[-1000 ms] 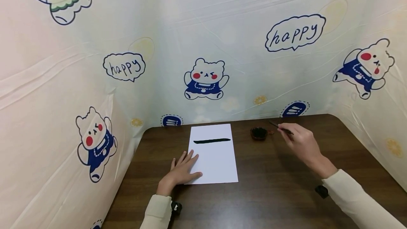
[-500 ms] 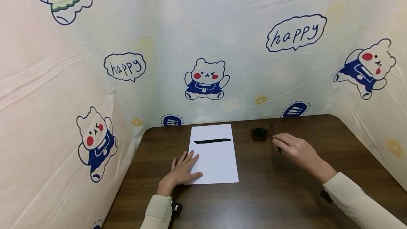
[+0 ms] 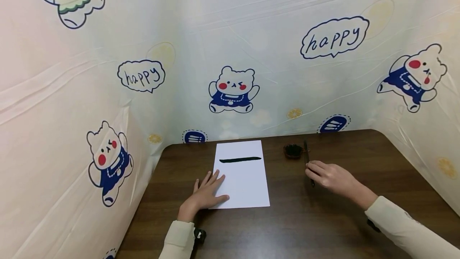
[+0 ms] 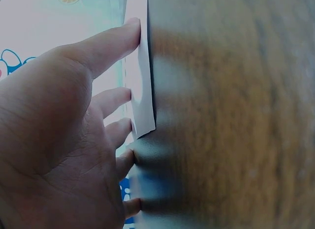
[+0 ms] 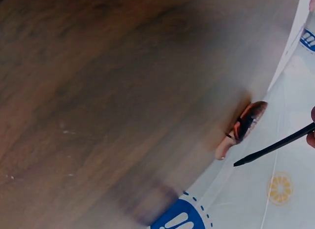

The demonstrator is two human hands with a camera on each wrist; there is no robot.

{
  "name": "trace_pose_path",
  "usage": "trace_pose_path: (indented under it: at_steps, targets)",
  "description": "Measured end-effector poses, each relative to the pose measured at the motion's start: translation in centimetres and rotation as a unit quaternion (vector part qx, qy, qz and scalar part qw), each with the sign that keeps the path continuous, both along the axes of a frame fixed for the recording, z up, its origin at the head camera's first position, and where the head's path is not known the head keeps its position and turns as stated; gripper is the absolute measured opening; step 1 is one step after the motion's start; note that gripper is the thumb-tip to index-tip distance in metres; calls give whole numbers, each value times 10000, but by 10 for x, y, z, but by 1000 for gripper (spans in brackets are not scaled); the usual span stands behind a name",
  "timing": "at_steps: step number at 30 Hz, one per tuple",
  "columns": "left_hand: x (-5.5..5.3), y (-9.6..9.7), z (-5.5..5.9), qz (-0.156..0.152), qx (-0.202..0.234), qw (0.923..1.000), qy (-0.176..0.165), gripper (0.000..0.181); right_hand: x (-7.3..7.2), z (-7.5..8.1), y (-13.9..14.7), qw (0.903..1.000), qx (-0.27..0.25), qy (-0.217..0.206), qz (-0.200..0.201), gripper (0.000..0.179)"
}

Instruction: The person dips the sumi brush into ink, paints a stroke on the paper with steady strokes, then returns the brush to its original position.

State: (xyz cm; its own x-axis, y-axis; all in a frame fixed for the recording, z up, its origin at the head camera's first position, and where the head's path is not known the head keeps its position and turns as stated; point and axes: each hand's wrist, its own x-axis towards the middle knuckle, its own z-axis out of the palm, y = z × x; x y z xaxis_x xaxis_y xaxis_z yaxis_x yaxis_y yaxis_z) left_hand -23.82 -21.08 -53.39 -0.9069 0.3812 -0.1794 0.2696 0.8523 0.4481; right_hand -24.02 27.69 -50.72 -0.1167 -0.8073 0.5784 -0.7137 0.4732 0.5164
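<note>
My left hand (image 3: 204, 196) lies with spread fingers on the left edge of a white sheet of paper (image 3: 246, 183). In the left wrist view the thumb and some fingers touch the sheet (image 4: 140, 86), while the others reach the table. One thick black stroke (image 3: 240, 159) runs across the sheet's upper part. To the right, my right hand (image 3: 332, 177) pinches a dark, slim brush (image 3: 306, 155), one end pointing to the back. Just left of the brush's far end sits a small reddish-brown dish (image 3: 292, 158) holding something black. In the right wrist view, the brush (image 5: 275, 146) tapers to a blunt end.
Everything rests on a dark brown wooden table (image 3: 273, 231) with rounded back corners. A pale curtain (image 3: 273, 91) printed with cartoon bears surrounds it on the back and both sides. The dish's short handle (image 3: 305, 150) points right, close to the brush.
My right hand has moved left and toward me, turning the brush from slanting leftward to nearly front-to-back, beside the dish. My left hand and the paper have stayed put.
</note>
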Motion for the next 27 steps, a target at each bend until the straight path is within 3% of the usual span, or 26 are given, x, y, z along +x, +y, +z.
trace_pose_path:
  at_steps: [6, 11, 21, 25, 27]
  targets:
    - [-3, -3, -11, 20, 167, 9999, 29, 89, 0, -6, 1, 9997, 152, -106, -134, 59]
    - [-2, -4, -13, -73, 350, 9992, 150, 90, -1, -12, 2, 9990, 250, -286, -233, 64]
    - [2, 2, 3, -36, -8, 10000, -18, 87, -1, -17, 5, 9978, 341, -476, -296, 71]
    - [3, 1, 3, -45, 36, 10000, 19, 87, -1, -18, 4, 9975, 345, -543, -302, 70]
    - [1, -2, -3, -130, 172, 9997, 115, 86, -1, -19, 4, 9970, 354, -611, -306, 70]
